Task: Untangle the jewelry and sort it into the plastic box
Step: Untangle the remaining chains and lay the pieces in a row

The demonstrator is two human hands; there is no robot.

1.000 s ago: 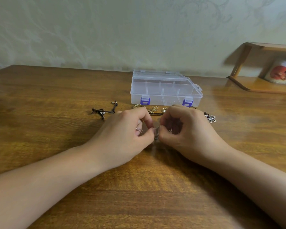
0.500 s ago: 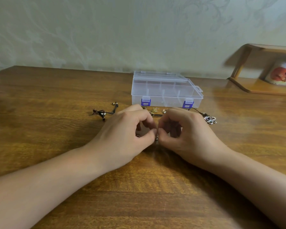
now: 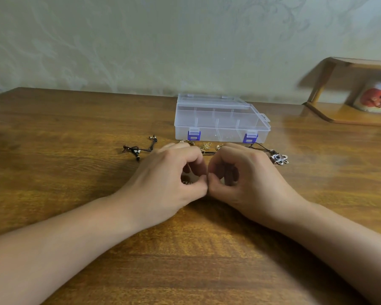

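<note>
Two hands met at the middle of the desk (image 3: 53,172), fingers curled and thumb tips touching — the left hand (image 3: 167,179) and right hand (image 3: 246,179) pinched a small piece of jewelry, mostly hidden; only a bit of chain (image 3: 186,182) showed. The closed plastic box (image 3: 220,119) sat toward the desk's far edge. Just before it lay a gold chain (image 3: 206,146), a black cord (image 3: 139,149) off left, and a flower pendant (image 3: 279,159) beside the right hand.

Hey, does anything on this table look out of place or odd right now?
Nothing is damaged or spilled. The plastic box is latched shut, though, while loose jewelry lies on the table in front of it.
</note>
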